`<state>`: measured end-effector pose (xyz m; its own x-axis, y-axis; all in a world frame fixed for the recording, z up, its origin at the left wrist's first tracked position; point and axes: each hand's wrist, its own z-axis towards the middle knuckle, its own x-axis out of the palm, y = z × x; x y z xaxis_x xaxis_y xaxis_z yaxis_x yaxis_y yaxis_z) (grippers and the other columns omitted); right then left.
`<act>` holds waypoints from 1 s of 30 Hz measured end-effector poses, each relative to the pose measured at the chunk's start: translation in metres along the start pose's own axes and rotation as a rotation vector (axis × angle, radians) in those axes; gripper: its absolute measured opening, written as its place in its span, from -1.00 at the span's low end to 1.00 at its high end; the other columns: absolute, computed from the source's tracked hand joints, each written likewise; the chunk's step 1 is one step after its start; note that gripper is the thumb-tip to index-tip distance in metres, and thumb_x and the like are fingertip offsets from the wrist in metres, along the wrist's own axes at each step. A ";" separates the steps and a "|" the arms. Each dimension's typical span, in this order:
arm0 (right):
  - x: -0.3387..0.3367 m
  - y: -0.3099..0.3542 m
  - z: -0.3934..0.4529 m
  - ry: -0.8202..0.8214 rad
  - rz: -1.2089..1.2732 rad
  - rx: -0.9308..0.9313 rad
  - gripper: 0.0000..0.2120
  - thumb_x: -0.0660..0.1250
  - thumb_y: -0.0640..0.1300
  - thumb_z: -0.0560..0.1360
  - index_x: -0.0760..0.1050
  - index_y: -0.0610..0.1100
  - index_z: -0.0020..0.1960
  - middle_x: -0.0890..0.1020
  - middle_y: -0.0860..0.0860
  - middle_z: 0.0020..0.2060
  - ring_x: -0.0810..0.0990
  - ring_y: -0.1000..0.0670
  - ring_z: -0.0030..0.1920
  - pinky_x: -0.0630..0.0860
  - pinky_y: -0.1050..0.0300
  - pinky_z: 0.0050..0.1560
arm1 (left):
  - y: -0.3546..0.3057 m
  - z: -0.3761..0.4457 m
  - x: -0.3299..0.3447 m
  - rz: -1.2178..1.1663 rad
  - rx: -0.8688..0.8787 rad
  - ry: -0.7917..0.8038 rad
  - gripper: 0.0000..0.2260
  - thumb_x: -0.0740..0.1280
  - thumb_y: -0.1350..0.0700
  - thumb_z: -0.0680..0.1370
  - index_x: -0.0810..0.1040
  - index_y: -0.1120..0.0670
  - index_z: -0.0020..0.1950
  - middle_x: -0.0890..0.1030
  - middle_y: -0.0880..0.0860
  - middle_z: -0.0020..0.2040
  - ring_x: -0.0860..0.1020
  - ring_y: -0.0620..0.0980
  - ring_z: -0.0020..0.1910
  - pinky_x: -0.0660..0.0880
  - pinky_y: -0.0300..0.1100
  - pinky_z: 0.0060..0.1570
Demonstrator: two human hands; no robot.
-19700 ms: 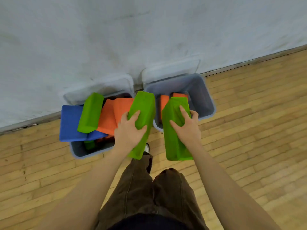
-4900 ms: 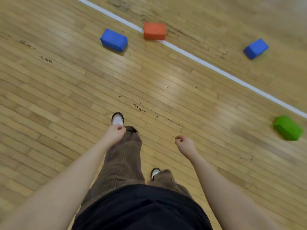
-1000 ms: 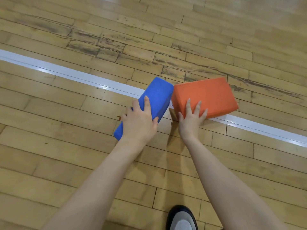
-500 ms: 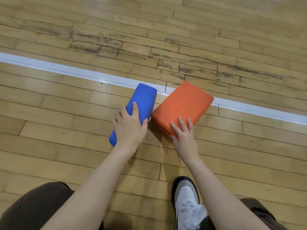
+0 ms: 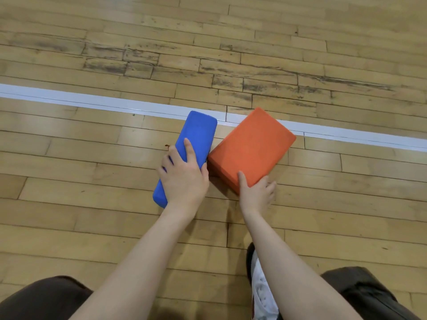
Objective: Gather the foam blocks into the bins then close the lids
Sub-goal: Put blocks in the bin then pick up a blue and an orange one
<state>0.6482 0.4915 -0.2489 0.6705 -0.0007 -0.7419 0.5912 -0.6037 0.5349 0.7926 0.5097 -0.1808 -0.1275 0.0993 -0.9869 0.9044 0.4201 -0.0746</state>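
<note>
Our left hand (image 5: 182,179) grips the blue foam block (image 5: 191,144), fingers wrapped over it. Our right hand (image 5: 256,192) pinches the orange foam block (image 5: 251,146) by its near corner. Both blocks sit side by side over the wooden floor (image 5: 92,181), near the white line (image 5: 92,102).

Worn wood floor (image 5: 92,181), white line (image 5: 92,101), white shoe (image 5: 262,294)

Two foam blocks on the wooden floor

I see a blue foam block (image 5: 193,144) on edge, touching a flat-lying orange foam block (image 5: 250,146), both angled beside the white line (image 5: 92,101).
</note>
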 end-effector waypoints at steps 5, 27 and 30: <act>-0.001 0.013 -0.005 -0.046 0.305 -0.077 -0.24 0.38 0.10 0.46 0.13 -0.16 0.51 0.10 -0.17 0.46 0.17 -0.18 0.43 0.21 -0.02 0.38 | 0.012 0.000 -0.001 -0.104 0.023 0.020 -0.41 0.24 -0.09 0.55 0.16 0.08 0.51 0.28 0.27 0.36 0.35 0.25 0.21 0.31 0.12 0.17; -0.114 0.114 -0.091 0.190 -0.172 -0.502 -0.38 0.29 0.05 0.52 0.10 0.23 0.49 0.16 -0.19 0.44 0.20 -0.22 0.35 0.27 -0.08 0.35 | 0.046 -0.046 -0.144 -0.478 -0.232 0.144 -0.41 0.29 -0.12 0.50 0.21 -0.08 0.49 0.22 0.06 0.46 0.37 0.09 0.29 0.44 0.04 0.14; -0.180 0.152 -0.138 0.237 -0.277 -0.609 -0.41 0.25 0.07 0.54 0.07 0.24 0.49 0.17 -0.16 0.43 0.24 -0.21 0.30 0.30 -0.07 0.29 | 0.051 -0.076 -0.221 -0.485 -0.275 0.119 -0.41 0.29 -0.12 0.51 0.20 -0.07 0.50 0.19 0.07 0.47 0.35 0.09 0.32 0.45 0.03 0.13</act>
<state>0.6789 0.5101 0.0215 0.4980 0.3033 -0.8124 0.8532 -0.0038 0.5216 0.8360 0.5775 0.0447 -0.5612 -0.0694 -0.8247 0.5933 0.6610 -0.4594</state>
